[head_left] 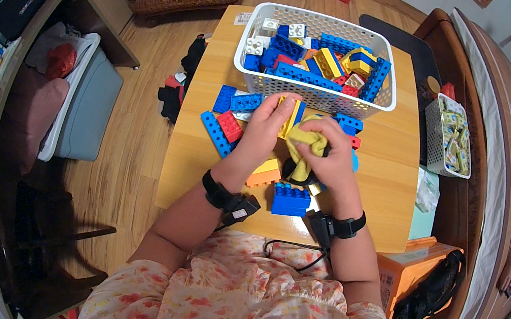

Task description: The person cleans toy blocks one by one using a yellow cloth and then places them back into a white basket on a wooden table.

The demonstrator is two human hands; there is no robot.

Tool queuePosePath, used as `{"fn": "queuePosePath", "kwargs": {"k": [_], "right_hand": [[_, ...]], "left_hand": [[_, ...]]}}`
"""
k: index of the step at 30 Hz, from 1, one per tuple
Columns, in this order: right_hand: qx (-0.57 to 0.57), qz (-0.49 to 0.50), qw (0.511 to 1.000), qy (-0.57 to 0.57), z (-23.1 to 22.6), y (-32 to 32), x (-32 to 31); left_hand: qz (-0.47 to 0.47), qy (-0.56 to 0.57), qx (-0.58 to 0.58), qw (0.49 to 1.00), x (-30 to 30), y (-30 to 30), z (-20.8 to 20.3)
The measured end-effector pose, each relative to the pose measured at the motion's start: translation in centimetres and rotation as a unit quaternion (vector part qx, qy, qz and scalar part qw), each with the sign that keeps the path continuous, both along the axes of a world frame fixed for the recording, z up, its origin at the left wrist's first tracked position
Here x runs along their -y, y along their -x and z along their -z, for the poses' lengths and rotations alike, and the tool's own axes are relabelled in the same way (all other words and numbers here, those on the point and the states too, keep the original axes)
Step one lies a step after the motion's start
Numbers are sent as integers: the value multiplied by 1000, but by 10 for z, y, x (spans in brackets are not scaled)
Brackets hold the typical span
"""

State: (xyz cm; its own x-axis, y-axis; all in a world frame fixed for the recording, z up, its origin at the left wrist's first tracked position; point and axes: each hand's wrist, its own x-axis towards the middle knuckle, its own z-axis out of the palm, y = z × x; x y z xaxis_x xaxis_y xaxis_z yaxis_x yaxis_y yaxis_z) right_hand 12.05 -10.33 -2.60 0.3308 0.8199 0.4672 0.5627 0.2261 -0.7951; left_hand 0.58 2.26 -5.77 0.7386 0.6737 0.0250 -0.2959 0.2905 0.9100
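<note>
Over the middle of the wooden table [370, 207], my left hand [264, 127] grips a yellow and blue toy building brick [289, 119]. My right hand [333, 154] is closed on a bunched yellow cloth [301, 157] with a dark edge, held against or right beside the brick. Left of my left hand lie a red brick [229, 127], a long blue beam [215, 134] with holes and more blue pieces. Orange and yellow bricks [264, 174] sit below that hand, with a blue brick [290, 201] nearer me. More blue and red pieces are partly hidden behind my right hand.
A white perforated basket [380, 98] full of colourful bricks stands at the table's far side. Right of the table are a smaller white basket [447, 165] of packets and an orange box [391, 269] with a black bag. A wicker chair [191, 1] stands at the far left.
</note>
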Motion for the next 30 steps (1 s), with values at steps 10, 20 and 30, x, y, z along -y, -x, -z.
{"fn": "queuePosePath", "kwargs": {"k": [10,20,30], "right_hand": [[-87,144,984,-56,13,-13,-2],[51,-14,998,28,-6,12,3],[30,126,990,-61,2,5,-3]], "left_hand": [[125,-16,-7,992,10,-1,-9],[-61,87,-8,994,3,0,-15],[10,196,105,975,-1,-3,-6]]}}
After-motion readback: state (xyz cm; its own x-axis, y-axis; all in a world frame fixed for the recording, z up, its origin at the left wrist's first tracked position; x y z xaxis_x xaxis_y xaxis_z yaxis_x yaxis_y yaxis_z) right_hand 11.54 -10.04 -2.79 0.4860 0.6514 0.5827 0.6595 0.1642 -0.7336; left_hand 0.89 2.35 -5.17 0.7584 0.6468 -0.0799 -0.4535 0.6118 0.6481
